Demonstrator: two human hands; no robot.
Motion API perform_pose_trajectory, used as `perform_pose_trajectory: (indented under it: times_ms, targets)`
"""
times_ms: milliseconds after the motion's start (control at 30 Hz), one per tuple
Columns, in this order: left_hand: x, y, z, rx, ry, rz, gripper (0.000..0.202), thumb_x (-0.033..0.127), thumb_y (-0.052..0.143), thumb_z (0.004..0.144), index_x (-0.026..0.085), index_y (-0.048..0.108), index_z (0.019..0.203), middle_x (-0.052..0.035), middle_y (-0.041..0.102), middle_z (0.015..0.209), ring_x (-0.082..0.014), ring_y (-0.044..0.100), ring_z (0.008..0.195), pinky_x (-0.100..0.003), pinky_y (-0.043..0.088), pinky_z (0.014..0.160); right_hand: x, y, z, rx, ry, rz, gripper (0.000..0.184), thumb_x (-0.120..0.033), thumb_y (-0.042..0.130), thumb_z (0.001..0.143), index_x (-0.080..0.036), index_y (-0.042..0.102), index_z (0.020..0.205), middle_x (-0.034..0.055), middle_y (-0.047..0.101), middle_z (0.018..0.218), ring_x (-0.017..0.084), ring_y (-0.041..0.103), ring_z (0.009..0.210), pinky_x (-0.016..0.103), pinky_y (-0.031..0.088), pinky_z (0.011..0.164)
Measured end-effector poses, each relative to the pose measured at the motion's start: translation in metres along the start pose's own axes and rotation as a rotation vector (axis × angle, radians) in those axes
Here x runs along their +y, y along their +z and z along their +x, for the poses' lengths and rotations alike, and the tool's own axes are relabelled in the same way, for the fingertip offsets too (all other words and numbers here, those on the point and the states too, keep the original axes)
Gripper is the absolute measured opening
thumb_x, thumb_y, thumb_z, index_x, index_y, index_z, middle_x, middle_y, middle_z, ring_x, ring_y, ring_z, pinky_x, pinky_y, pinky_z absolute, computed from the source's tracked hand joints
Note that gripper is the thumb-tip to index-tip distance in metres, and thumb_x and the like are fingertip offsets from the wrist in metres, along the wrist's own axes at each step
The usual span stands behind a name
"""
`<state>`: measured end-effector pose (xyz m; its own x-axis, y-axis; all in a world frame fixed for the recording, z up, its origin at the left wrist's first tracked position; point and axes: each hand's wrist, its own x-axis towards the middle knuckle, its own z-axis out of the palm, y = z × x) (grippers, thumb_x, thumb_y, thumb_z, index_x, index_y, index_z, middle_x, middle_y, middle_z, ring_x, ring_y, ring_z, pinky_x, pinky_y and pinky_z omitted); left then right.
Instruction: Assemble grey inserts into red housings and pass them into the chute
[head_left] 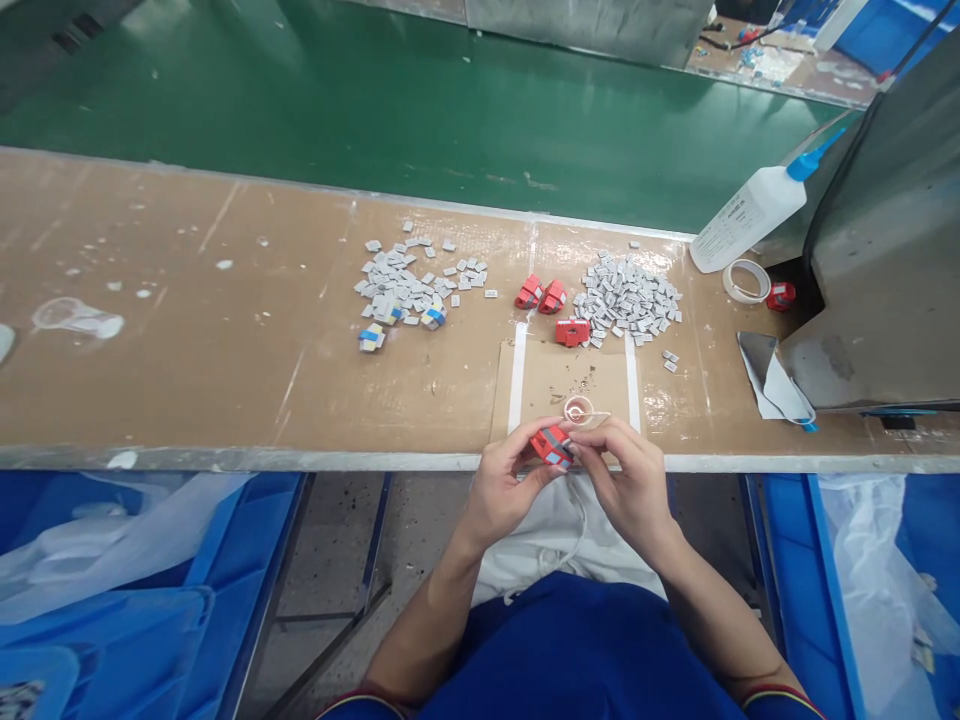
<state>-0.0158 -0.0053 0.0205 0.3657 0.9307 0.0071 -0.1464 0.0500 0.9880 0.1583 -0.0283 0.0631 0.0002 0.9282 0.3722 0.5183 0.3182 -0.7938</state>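
"Hands first: how does the left one stand?"

"Your left hand (504, 488) is curled around a red piece (551, 446), thumb on its near side and fingers along the far side, so it opens only as wide as the piece itself."

"And the right?"

"Your right hand (628, 478) is nearly closed, thumb and forefinger tips drawn together at the right side of that red piece. A small grey bit shows at those fingertips; whether you pinch it as a separate part or it belongs to the piece, I cannot tell."

"Where is the red piece, then?"

"Between your two hands, at the front edge of the counter (225, 400). Just beyond it, on a cardboard sheet (540, 385), stands a small clear cup (578, 400) with a thin white stick (598, 413) across its rim."

"What else is near?"

"Farther out, three more red pieces (572, 332) lie beside a pile of grey tiles (630, 298). A second pile of tiles (401, 285) lies off to your left."
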Motion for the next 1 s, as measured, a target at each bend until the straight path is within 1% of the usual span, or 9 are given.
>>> perform_pose_trajectory:
  times_ms: [133, 367, 467, 533, 667, 767, 867, 933, 1000]
  targets:
    - [0.002, 0.000, -0.002, 0.025, 0.043, 0.069, 0.044, 0.032, 0.076, 0.093, 0.018, 0.068, 0.134, -0.0132, 0.077, 0.128, -0.0260, 0.077, 0.115, -0.034, 0.063, 0.099, -0.007, 0.007, -0.007, 0.047, -0.076, -0.215, 0.016, -0.015, 0.058, 0.103, -0.023, 0.072, 0.102, 0.0044, 0.071, 0.082, 0.016, 0.067, 0.069, 0.027, 0.054, 0.062]
    - [0.005, -0.003, -0.003, 0.022, 0.102, 0.177, 0.037, 0.025, 0.070, 0.096, 0.020, 0.068, 0.133, -0.0112, 0.076, 0.131, -0.0241, 0.076, 0.115, -0.032, 0.062, 0.099, -0.011, 0.015, -0.015, -0.027, -0.165, -0.442, 0.025, -0.012, 0.051, 0.105, -0.023, 0.072, 0.112, 0.0066, 0.073, 0.086, 0.017, 0.068, 0.072, 0.026, 0.054, 0.065]
    - [0.011, -0.007, -0.002, -0.004, 0.136, 0.235, 0.035, 0.023, 0.069, 0.097, 0.021, 0.069, 0.132, -0.0105, 0.075, 0.133, -0.0240, 0.074, 0.120, -0.032, 0.059, 0.104, -0.006, 0.017, -0.018, -0.069, -0.117, -0.254, 0.028, -0.010, 0.050, 0.104, -0.022, 0.071, 0.119, 0.0085, 0.074, 0.093, 0.019, 0.071, 0.079, 0.027, 0.057, 0.069]
    - [0.015, -0.010, -0.002, -0.053, 0.148, 0.239, 0.037, 0.023, 0.067, 0.099, 0.023, 0.068, 0.137, -0.0108, 0.074, 0.136, -0.0238, 0.072, 0.123, -0.032, 0.057, 0.106, -0.006, 0.016, -0.018, -0.042, -0.065, -0.061, 0.030, -0.008, 0.051, 0.103, -0.022, 0.070, 0.122, 0.0093, 0.075, 0.100, 0.019, 0.073, 0.086, 0.029, 0.060, 0.075]
    - [0.014, -0.011, 0.000, -0.133, 0.164, 0.076, 0.043, 0.032, 0.069, 0.099, 0.025, 0.064, 0.142, -0.0137, 0.072, 0.138, -0.0254, 0.073, 0.124, -0.032, 0.060, 0.101, -0.009, 0.012, -0.013, 0.034, 0.089, 0.176, 0.020, -0.012, 0.062, 0.100, -0.023, 0.074, 0.111, 0.0054, 0.074, 0.093, 0.017, 0.071, 0.080, 0.028, 0.059, 0.069]
    - [0.006, -0.009, 0.004, -0.053, 0.203, 0.011, 0.038, 0.038, 0.072, 0.097, 0.028, 0.070, 0.134, -0.0135, 0.072, 0.139, -0.0273, 0.070, 0.127, -0.036, 0.059, 0.103, -0.009, 0.012, -0.011, 0.068, 0.138, 0.266, 0.015, -0.014, 0.065, 0.099, -0.023, 0.075, 0.105, 0.0048, 0.073, 0.092, 0.017, 0.071, 0.082, 0.028, 0.060, 0.069]
    - [-0.001, -0.006, 0.005, 0.095, 0.245, 0.117, 0.034, 0.039, 0.077, 0.093, 0.028, 0.077, 0.126, -0.0121, 0.073, 0.132, -0.0262, 0.072, 0.120, -0.036, 0.059, 0.101, -0.005, 0.016, -0.013, 0.120, 0.109, 0.230, 0.015, -0.012, 0.065, 0.098, -0.023, 0.073, 0.104, 0.0039, 0.071, 0.091, 0.016, 0.069, 0.082, 0.027, 0.059, 0.068]
    - [-0.003, -0.002, 0.001, 0.152, 0.233, 0.185, 0.037, 0.035, 0.077, 0.094, 0.028, 0.075, 0.130, -0.0106, 0.076, 0.124, -0.0233, 0.075, 0.111, -0.033, 0.061, 0.097, -0.001, 0.018, -0.013, 0.142, 0.082, 0.165, 0.015, -0.011, 0.064, 0.098, -0.023, 0.072, 0.102, 0.0040, 0.070, 0.091, 0.017, 0.069, 0.083, 0.028, 0.059, 0.070]
    - [-0.002, 0.003, -0.004, 0.167, 0.213, 0.234, 0.043, 0.030, 0.073, 0.097, 0.028, 0.069, 0.140, -0.0098, 0.076, 0.127, -0.0223, 0.075, 0.112, -0.032, 0.060, 0.099, 0.002, 0.018, -0.013, 0.160, 0.052, 0.107, 0.016, -0.009, 0.064, 0.098, -0.022, 0.071, 0.102, 0.0044, 0.069, 0.093, 0.017, 0.070, 0.087, 0.029, 0.060, 0.073]
